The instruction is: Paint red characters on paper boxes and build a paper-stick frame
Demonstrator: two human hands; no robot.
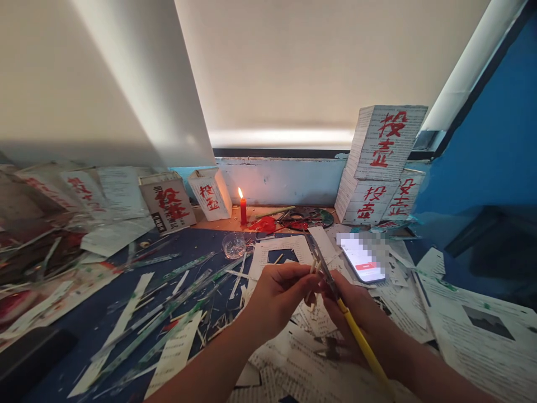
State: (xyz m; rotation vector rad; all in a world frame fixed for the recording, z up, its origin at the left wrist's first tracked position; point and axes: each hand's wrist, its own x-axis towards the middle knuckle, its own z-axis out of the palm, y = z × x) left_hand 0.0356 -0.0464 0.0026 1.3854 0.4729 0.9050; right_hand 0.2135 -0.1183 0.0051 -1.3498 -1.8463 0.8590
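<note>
Working over a dark blue, paper-strewn table [207, 238], facing stacked, red-lettered paper boxes [369, 151]; gripping a yellow-handled metal tool [347, 316] in the right hand [356, 296], fingers curled; pinching thin pale sticks [310, 300] in the left hand's [274, 296] closed fingertips, beside the tool's metal end.

A flame [240, 193] by the pale wall [277, 184]
We see a red candle [243, 214] (nicely alight), a clear cup [234, 247] near it, and a phone [363, 260], screen aglow.
</note>
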